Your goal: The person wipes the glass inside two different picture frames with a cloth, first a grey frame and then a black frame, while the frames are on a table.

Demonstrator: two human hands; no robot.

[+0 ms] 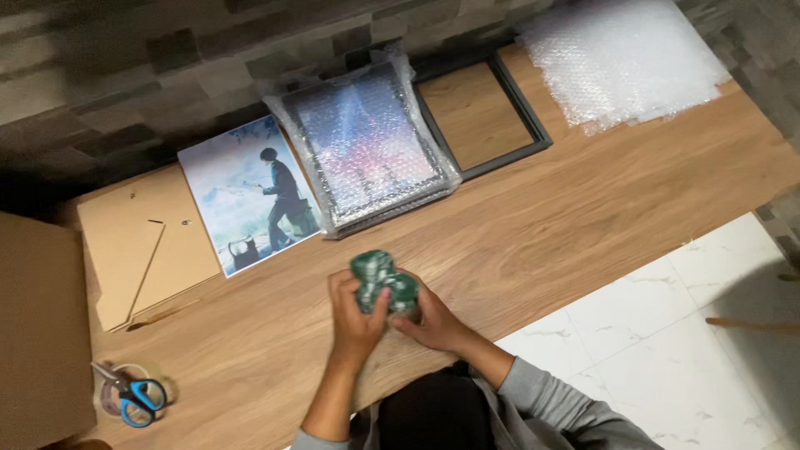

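I am gripping a green bundle between my left hand and right hand, fingers closed around it. A bubble-wrapped frame is lying just beyond my fingertips.

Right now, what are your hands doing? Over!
Left hand and right hand both gripping green bundle above table. Bubble-wrapped frame just beyond, apart. Nothing in the way.

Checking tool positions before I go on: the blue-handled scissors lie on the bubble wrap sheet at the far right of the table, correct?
Not quite. The head view shows the blue-handled scissors lying on a roll of tape at the table's near left corner; the bubble wrap sheet at the far right carries nothing.
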